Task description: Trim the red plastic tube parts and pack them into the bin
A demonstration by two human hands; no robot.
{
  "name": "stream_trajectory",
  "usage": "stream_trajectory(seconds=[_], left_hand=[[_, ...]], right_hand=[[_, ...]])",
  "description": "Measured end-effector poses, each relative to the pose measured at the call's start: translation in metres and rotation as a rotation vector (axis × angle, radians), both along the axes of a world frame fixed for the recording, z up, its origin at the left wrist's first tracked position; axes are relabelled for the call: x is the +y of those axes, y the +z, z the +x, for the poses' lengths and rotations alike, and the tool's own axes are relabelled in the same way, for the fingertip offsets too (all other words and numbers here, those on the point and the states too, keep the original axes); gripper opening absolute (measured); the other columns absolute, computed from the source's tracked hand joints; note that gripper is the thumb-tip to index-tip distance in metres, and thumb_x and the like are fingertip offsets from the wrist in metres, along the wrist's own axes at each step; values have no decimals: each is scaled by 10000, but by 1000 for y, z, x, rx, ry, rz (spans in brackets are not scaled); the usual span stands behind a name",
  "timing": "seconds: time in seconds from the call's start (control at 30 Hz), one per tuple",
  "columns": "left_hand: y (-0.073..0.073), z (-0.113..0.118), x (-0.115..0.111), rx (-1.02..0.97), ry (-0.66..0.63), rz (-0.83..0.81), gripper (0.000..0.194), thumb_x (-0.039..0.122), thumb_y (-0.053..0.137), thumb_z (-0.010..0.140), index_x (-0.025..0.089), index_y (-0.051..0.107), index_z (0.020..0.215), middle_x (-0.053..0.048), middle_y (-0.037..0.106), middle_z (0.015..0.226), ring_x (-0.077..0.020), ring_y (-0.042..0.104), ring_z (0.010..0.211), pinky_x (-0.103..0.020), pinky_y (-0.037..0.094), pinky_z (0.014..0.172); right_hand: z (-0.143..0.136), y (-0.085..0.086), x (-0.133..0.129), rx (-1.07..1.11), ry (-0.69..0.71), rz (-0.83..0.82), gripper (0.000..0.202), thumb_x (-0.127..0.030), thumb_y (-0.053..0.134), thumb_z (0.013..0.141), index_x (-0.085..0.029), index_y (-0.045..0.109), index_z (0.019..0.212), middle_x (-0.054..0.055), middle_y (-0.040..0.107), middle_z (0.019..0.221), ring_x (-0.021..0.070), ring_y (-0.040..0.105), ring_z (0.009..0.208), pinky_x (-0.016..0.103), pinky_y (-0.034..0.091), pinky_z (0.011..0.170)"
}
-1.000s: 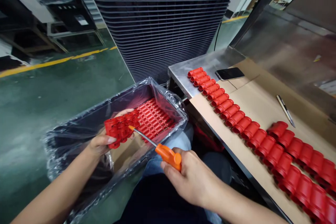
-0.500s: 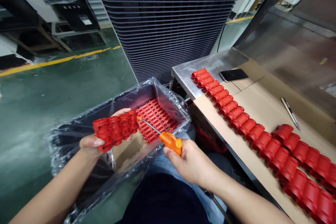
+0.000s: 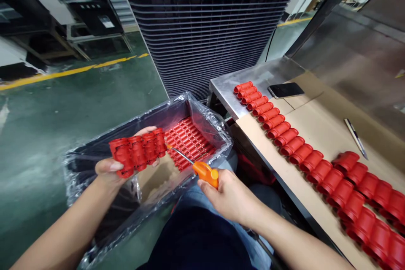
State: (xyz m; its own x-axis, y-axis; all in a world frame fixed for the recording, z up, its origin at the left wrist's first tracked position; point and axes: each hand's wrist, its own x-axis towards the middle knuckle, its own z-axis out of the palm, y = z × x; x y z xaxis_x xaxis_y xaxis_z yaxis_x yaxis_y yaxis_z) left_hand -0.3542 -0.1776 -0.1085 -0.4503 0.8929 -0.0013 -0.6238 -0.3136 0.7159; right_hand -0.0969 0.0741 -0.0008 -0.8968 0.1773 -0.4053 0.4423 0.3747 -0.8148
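Observation:
My left hand [image 3: 109,170] is closed around a row of several red ribbed plastic sleeves [image 3: 137,154], held side by side over a lined bin. In my right hand [image 3: 232,196] is an orange air blow gun [image 3: 205,174], its thin bent metal nozzle aimed at the near end of that row. The nozzle tip is close to the last sleeve; whether it touches I cannot tell. Below, neatly stacked red sleeves [image 3: 190,141] fill the right end of the bin [image 3: 76,152], which is lined with clear plastic.
On the right, a metal bench [image 3: 228,97] partly covered in cardboard [image 3: 303,130] carries long lines of red sleeves [image 3: 286,137], a phone [image 3: 286,90] and a pen-like knife [image 3: 356,138]. A large louvred unit [image 3: 205,21] stands behind the bin. A hose runs beneath my right forearm.
The row of sleeves in my left hand has risen and tilted slightly against the nozzle. My right hand has barely moved; the whole view has shifted a little.

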Motion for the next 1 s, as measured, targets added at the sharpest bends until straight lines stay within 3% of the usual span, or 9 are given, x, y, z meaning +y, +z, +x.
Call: stream_trajectory(seconds=[0.2,0.47,0.8,1.0], left_hand=[[6,3,8,-16,33,-5,1057,357,765,564,146,556,1578,-227,753,1381,-491,766,1120,-646,600,939],[14,12,19,-6,88,0,1044,303,761,602,145,529,1608,-206,758,1388,-479,755,1199,-642,575,1059],[-2,11,8,-27,58,-19,1065,328,752,589,138,516,1610,-234,713,1453,-514,718,1251,-642,593,1000],[-10,7,-2,-39,56,-59,1091,320,766,613,193,466,1654,-220,625,1577,-495,717,1254,-596,630,928]], right_hand=[[3,-3,-8,-19,29,5,369,-342,569,1031,-230,440,704,-67,377,591,91,339,512,269,230,516],[4,7,-17,-73,87,-34,353,-324,600,1016,-225,447,714,-75,368,592,84,335,516,262,235,523],[4,11,-21,-93,97,-14,357,-364,626,1004,-221,468,718,-64,417,602,92,382,528,268,257,538],[3,14,-23,-86,115,-29,361,-364,621,999,-226,455,709,-68,413,588,92,377,510,273,258,530]])
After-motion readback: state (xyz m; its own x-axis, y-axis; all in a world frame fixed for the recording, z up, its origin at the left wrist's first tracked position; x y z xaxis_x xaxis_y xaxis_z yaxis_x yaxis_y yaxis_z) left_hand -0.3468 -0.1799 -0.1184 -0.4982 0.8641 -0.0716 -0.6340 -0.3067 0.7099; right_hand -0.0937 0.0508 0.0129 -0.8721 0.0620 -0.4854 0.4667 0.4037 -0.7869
